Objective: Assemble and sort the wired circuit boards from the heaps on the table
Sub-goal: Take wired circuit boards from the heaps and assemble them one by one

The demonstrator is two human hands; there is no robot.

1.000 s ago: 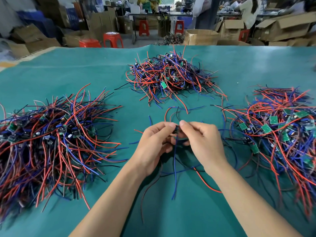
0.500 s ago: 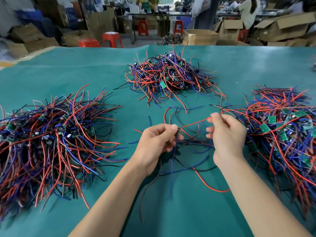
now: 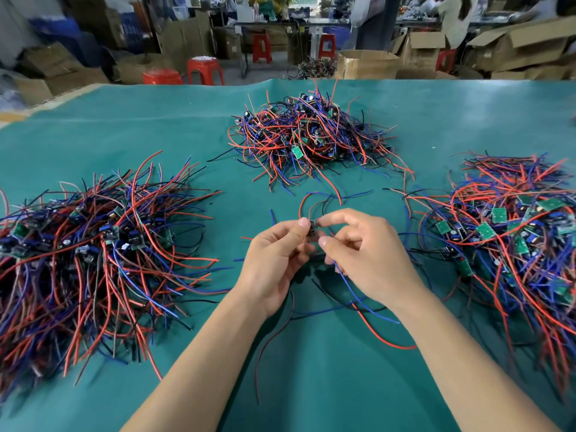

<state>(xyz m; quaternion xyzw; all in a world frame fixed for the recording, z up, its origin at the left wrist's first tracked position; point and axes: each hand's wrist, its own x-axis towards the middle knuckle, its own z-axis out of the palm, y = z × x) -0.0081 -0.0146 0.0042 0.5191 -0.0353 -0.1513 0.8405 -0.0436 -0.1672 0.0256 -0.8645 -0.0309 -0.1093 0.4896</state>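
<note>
Above the counter (image 3: 311, 385), mid-assembly: my left hand (image 3: 274, 257) and right hand (image 3: 371, 260), fingers pinched on one small wired board (image 3: 312, 228). Next, I judge: seat wires, then sort to a heap (image 3: 517, 232).

Behind the table, we see a cluttered workshop floor.
Red plastic stools (image 3: 204, 70) stand among open cardboard boxes (image 3: 366, 63); a person (image 3: 453, 17) sits far back.
</note>
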